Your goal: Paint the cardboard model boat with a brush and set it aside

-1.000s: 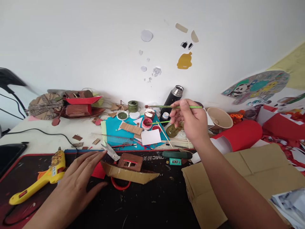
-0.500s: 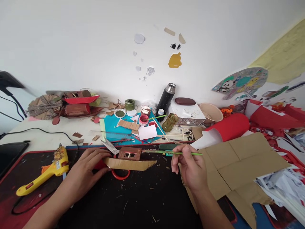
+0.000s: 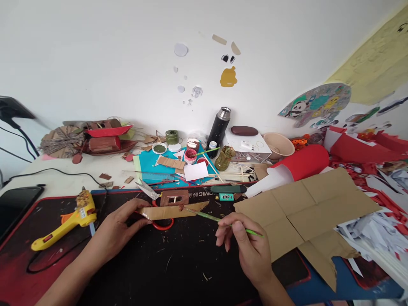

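Note:
My left hand [image 3: 123, 223] pinches the left end of a small cardboard boat [image 3: 168, 211] with a bare tan side and a brown cabin [image 3: 174, 197]. In my right hand [image 3: 247, 242] is a thin green paintbrush [image 3: 207, 216], held between thumb and fingers. Its brown-loaded tip touches the upper part of the boat's tan side, just below the cabin. Red-handled scissors [image 3: 163, 225] lie behind and beneath the boat, their blades pointing up and left.
A yellow glue gun [image 3: 72, 223] lies on the left of the dark mat. Paint jars [image 3: 172, 137], a black thermos [image 3: 218, 127] and sticks stand or lie at the back. Cardboard sheets [image 3: 306, 199] cover the right side. Finished-looking boats [image 3: 108, 144] sit back left.
The brush has come down and left, from behind the cabin onto the boat's tan side. My right hand has lowered with it. The boat has tilted slightly, its right end higher.

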Motion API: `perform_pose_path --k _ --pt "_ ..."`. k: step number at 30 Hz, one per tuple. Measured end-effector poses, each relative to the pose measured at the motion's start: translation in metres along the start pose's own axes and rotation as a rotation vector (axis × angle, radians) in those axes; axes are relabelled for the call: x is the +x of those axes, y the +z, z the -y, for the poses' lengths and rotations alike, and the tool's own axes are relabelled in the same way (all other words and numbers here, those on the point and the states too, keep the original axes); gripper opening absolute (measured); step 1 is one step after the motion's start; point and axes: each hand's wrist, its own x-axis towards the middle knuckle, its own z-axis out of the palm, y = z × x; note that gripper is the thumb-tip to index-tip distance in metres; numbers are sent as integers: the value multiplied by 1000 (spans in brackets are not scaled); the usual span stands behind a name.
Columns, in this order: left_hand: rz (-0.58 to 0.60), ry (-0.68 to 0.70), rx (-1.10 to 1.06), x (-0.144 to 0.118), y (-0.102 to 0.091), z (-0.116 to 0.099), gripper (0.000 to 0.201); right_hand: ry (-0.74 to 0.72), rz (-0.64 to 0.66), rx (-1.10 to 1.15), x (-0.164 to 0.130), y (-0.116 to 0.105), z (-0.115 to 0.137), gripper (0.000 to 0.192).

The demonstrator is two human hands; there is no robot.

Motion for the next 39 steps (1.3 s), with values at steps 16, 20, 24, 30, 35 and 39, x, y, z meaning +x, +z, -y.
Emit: perform_pose_path --k 16,20,24,30,35,39 --pt "-20 34 0 -3 1 6 57 -83 69 -157 -12 15 -15 35" --pt "-17 -2 -9 -3 1 4 62 -114 96 -200 -11 20 -14 37" --pt "-10 -48 -19 -3 0 2 62 -89 90 -219 -11 20 -15 38" --pt "-1 -72 -20 -2 -1 0 60 -64 16 -212 -11 8 -23 36" --pt "5 -106 -22 -1 -2 -2 61 -48 -44 -145 -13 3 -24 34" --pt "9 -132 -30 -2 -2 -2 65 -78 21 -155 -12 12 -21 34"
